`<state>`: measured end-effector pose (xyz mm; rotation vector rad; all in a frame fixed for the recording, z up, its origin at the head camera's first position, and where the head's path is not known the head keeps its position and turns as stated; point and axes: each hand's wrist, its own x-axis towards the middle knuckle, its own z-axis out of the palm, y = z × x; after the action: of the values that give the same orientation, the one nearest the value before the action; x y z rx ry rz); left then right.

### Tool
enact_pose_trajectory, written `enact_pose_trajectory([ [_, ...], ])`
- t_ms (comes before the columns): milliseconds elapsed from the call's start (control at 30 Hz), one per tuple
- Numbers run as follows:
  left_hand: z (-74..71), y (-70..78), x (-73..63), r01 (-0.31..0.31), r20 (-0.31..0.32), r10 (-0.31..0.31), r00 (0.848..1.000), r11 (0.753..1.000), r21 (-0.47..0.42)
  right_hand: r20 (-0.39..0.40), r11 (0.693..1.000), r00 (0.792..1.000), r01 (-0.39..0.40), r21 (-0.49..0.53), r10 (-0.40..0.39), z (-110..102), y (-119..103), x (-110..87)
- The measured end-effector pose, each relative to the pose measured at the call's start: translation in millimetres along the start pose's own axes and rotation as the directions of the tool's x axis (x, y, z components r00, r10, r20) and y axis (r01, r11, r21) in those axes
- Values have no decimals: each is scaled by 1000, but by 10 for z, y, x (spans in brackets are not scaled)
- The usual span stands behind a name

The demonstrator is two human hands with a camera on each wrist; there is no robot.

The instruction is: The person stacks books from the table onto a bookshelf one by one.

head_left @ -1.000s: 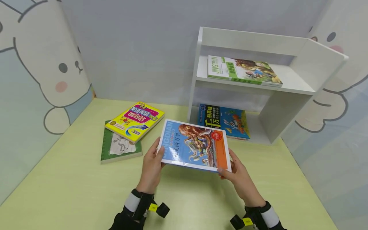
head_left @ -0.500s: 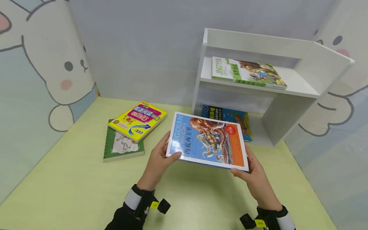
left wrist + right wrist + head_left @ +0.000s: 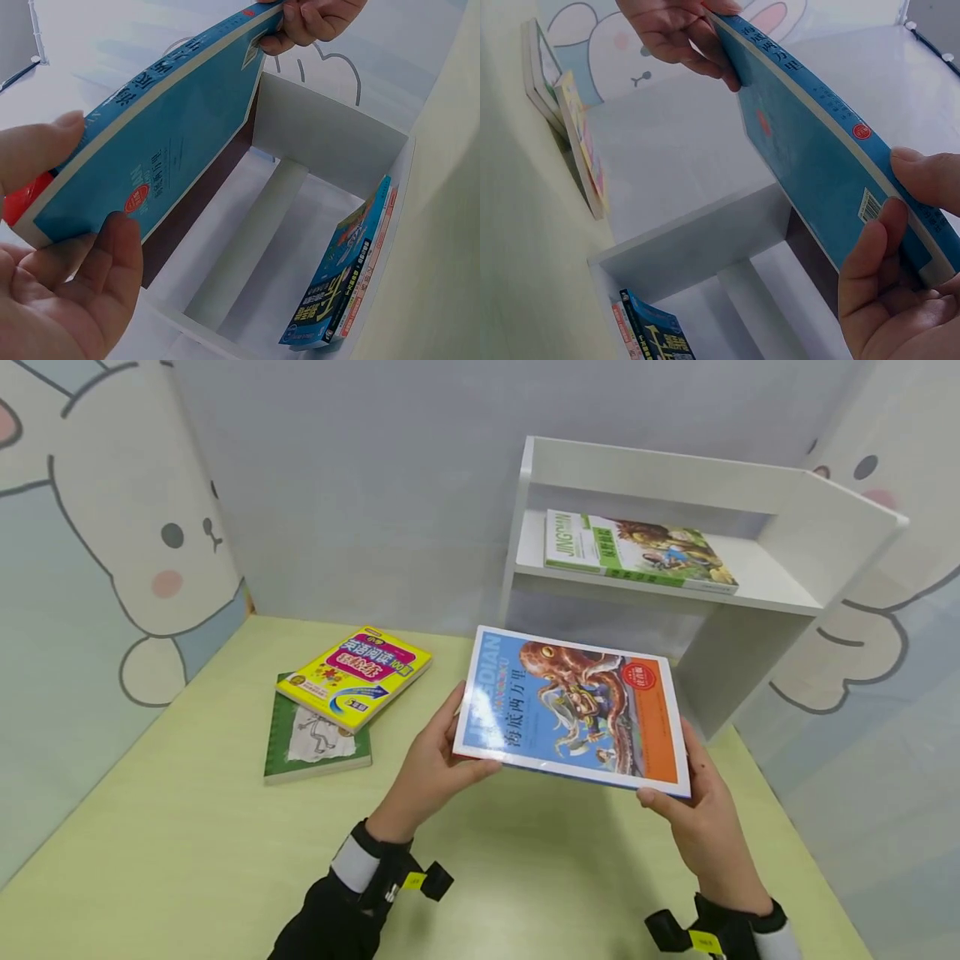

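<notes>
A blue book (image 3: 570, 710) with an octopus and an orange strip on its cover is held in the air, tilted, in front of the white shelf. My left hand (image 3: 429, 766) grips its left end, thumb along the near edge and fingers underneath. At the right end, my right hand (image 3: 705, 822) holds it the same way. Both wrist views show the plain blue back (image 3: 176, 142) of the book, the fingers spread beneath it; a barcode (image 3: 869, 206) lies near the right fingers.
A white two-tier shelf (image 3: 772, 668) stands at the back right. On its upper tier lies a green-and-white book (image 3: 641, 550); blue books (image 3: 341, 277) lie on the lower tier, hidden in the head view. At left, a yellow book (image 3: 356, 678) overlaps a green one (image 3: 318, 752) on the table.
Both hands have carried the blue book rightward and toward the shelf, so it now covers the books on the lower tier in the head view. The left thumb has moved to the near edge.
</notes>
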<state>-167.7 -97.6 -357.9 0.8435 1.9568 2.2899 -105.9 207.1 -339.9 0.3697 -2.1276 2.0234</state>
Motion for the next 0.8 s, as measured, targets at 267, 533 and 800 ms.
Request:
enact_pose_trajectory([
  [267,70,122,201,-112,25,111,994,992,52,-26,996,997,79,27,-78,-72,-208,75],
  [533,278,294,586,-203,59,198,978,975,92,-21,892,958,274,359,-286,-335,-368,277],
  [800,324,438,846,-246,61,239,969,958,149,-120,842,948,317,437,-295,-355,-448,471],
])
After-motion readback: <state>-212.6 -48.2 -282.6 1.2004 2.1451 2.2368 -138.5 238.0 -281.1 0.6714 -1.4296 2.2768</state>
